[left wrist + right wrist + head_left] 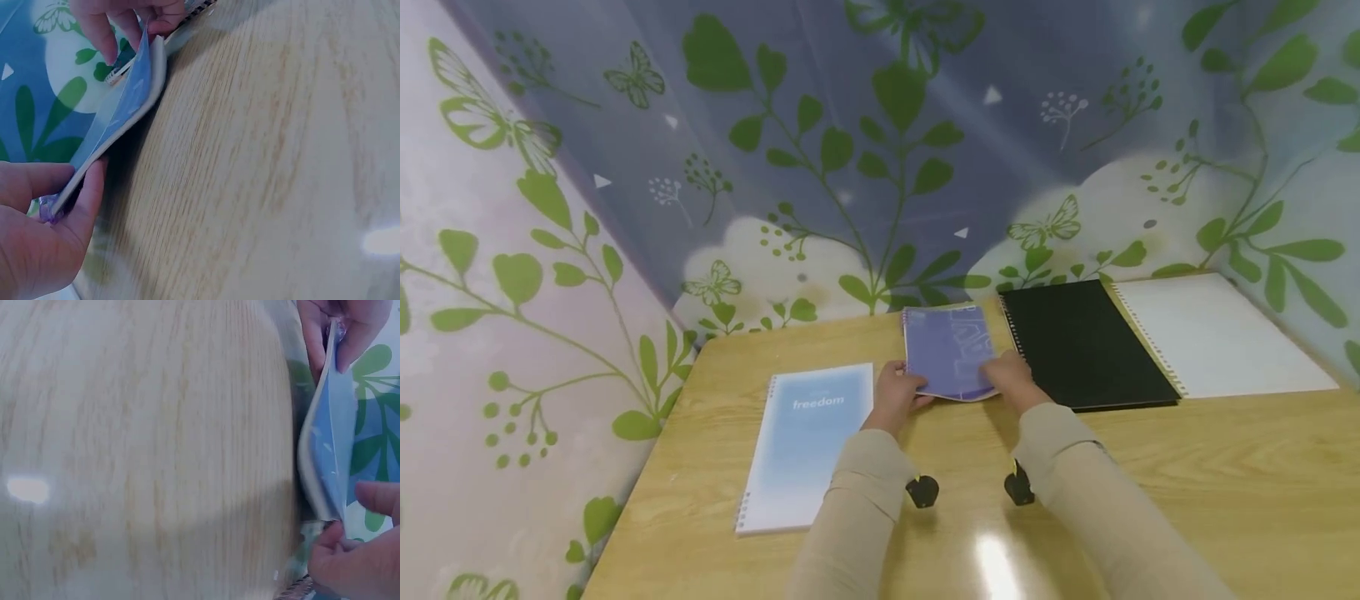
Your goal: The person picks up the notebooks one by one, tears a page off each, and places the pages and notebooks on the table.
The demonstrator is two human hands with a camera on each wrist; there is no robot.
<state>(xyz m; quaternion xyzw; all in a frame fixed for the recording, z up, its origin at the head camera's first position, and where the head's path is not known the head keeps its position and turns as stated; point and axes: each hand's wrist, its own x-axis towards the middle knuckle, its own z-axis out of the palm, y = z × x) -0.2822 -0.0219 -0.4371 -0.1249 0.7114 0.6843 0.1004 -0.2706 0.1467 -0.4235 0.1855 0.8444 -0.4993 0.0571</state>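
A small purple spiral notebook (943, 346) with a clear cover is held between both hands near the table's back edge, its near edge bowed. My left hand (895, 396) pinches the near left corner, thumb on top and fingers underneath. At the near right corner, my right hand (1011, 379) grips the notebook with its fingers at the edge. The right wrist view has that thumb (378, 497) standing off the cover. Seen edge-on in the left wrist view, the clear cover (119, 106) parts slightly from the pages. The notebook's coil runs along its left side.
On the left lies a blue-and-white spiral notebook (812, 450) marked "freedom". A black spiral notebook (1082, 342) lies just right of the right hand, and a white one (1225, 342) beyond it. A patterned curtain (820, 167) hangs behind the wooden table (1150, 483).
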